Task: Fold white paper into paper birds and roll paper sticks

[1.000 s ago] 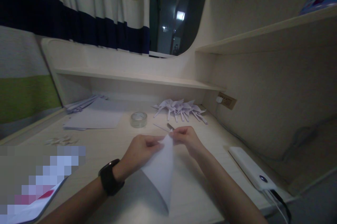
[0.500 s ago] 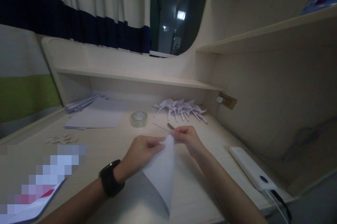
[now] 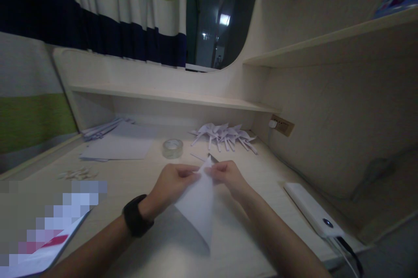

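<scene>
1. I see the white paper sheet just below the middle of the frame, folded into a long triangle: its upper tip is pinched between both hands, and its lower point hangs down toward the counter.
2. The left hand has its fingertips closed on the upper left edge of the sheet; the right hand pinches the upper right edge in the same way, so each grip is closed on paper alone.
3. I judge the sheet very light and limp (it droops under its own weight), easy to crease or tear, and slightly slick between dry fingers.
4. The best hold seems to be near the top corners, close to the fold, where the doubled layers are stiffer.
5. Whether the lower point touches the counter I cannot quite tell in this dim light.
6. Behind the hands lie a tape roll and a cluster of folded paper shapes.
</scene>
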The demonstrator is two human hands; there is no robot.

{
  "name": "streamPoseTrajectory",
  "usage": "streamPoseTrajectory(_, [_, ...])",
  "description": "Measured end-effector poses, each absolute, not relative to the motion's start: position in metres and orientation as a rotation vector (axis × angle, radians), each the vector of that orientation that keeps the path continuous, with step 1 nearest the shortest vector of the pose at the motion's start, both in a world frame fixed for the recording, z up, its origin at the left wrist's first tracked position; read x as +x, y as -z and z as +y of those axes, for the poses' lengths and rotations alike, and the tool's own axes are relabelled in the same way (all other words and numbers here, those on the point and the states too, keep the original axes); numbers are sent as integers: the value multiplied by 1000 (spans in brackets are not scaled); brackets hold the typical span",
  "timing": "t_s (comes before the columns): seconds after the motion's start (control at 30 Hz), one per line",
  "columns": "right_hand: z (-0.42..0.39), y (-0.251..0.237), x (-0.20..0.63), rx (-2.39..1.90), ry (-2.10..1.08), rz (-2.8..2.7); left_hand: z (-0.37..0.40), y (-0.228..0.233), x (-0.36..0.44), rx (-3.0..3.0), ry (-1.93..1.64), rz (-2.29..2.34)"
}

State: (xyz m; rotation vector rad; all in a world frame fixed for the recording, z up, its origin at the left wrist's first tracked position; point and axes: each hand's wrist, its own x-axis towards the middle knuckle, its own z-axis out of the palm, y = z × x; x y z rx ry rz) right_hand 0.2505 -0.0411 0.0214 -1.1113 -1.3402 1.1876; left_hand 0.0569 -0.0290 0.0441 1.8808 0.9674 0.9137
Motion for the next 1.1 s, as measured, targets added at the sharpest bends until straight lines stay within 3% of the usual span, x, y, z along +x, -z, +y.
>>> streamPoseTrajectory(1.1, [-46, -17, 231, -1293, -1310, -1298, -11, -45, 47, 1545, -1185, 1082])
